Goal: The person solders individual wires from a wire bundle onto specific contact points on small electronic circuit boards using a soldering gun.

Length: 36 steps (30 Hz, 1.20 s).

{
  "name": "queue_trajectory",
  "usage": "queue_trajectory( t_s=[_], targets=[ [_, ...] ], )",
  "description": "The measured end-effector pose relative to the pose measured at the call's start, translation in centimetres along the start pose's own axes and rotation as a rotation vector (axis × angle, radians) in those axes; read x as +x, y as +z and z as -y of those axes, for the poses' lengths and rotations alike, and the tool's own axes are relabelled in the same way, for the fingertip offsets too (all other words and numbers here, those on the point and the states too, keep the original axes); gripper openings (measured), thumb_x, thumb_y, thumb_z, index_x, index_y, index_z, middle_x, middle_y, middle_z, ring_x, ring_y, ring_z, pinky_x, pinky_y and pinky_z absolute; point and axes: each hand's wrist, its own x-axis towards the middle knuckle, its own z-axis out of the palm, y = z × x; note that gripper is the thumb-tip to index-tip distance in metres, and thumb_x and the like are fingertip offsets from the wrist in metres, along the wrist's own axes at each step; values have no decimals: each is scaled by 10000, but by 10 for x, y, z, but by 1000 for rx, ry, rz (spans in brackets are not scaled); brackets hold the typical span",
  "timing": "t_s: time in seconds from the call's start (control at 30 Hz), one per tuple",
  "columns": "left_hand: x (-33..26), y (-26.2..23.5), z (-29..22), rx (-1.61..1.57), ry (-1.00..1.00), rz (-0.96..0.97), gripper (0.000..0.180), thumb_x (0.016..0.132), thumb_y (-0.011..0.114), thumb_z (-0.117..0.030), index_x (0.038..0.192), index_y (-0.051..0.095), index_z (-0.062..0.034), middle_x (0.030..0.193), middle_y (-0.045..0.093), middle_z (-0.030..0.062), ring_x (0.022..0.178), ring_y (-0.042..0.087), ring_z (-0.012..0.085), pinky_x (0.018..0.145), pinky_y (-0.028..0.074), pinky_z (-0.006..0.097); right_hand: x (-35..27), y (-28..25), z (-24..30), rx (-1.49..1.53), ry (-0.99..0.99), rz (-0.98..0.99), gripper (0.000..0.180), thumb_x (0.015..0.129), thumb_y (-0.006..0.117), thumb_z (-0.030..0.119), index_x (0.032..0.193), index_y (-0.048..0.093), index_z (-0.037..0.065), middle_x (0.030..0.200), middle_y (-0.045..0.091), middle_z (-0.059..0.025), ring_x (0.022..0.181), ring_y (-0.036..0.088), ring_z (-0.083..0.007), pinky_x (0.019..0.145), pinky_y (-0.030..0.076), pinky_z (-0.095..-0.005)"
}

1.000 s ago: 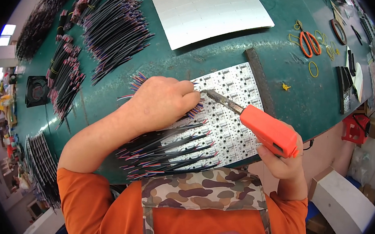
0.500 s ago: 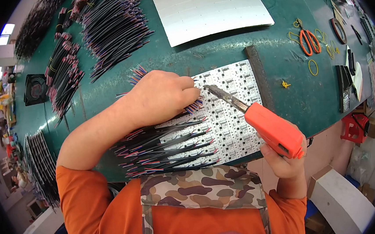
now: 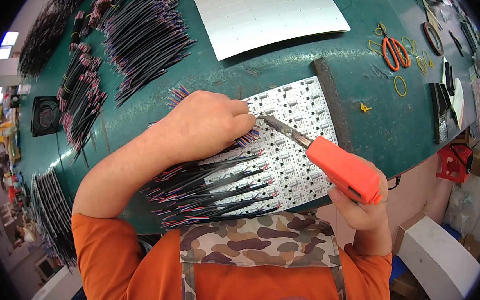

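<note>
A white circuit board panel (image 3: 299,114) lies on the green table (image 3: 200,74) in front of me. My left hand (image 3: 204,124) rests on its left part, closed on a bundle of thin black cables with coloured ends (image 3: 182,93). My right hand (image 3: 360,205) grips the orange handle of a soldering iron (image 3: 337,167). Its metal tip touches the board right beside my left fingertips. Several black cables (image 3: 215,191) lie in rows across the board's near left side, their coloured ends on the board.
A blank white sheet panel (image 3: 268,12) lies at the back. Piles of black cables (image 3: 141,39) fill the back left. A dark bar (image 3: 333,111) borders the board's right edge. Orange scissors (image 3: 393,50), rubber bands and small tools lie at the right. A small fan (image 3: 45,114) sits far left.
The soldering iron tip has shifted slightly left and down along the board toward my left fingers. My left hand has barely moved.
</note>
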Motion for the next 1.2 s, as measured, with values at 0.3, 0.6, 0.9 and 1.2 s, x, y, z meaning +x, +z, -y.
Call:
queue_trajectory(
  t_s=[0.3, 0.6, 0.9, 1.2],
  targets=[
    [4, -6, -7, 78, -3, 69, 221, 757, 621, -120, 966, 641, -51, 797, 610, 65, 715, 638, 274, 627, 527, 391, -1, -2, 2, -19, -9, -9, 413, 740, 738, 12, 1128, 621, -69, 1051, 688, -190, 884, 702, -310, 792, 542, -351],
    [4, -7, -12, 80, -28, -2, 265, 744, 641, -96, 1008, 653, -79, 795, 595, 63, 724, 630, 290, 638, 525, 400, -19, -10, -2, 10, -5, -66, 480, 768, 746, 27, 1202, 573, -80, 1081, 684, -191, 915, 699, -281, 822, 536, -343],
    [-5, -1, -22, -65, -47, -71, 308, 736, 662, -69, 1041, 633, -101, 763, 562, 60, 689, 618, 278, 570, 505, 395, -28, -6, -3, 104, 110, -70, 464, 763, 738, 16, 1190, 583, -80, 1096, 681, -190, 937, 698, -268, 831, 535, -341],
    [-5, 9, -22, 49, 6, -59, 240, 780, 615, -123, 1012, 641, -65, 757, 559, 44, 674, 625, 238, 552, 513, 379, -25, -4, -7, 45, 15, -24, 409, 746, 748, 16, 1131, 625, -47, 1098, 678, -200, 942, 699, -316, 826, 544, -367]
  ],
)
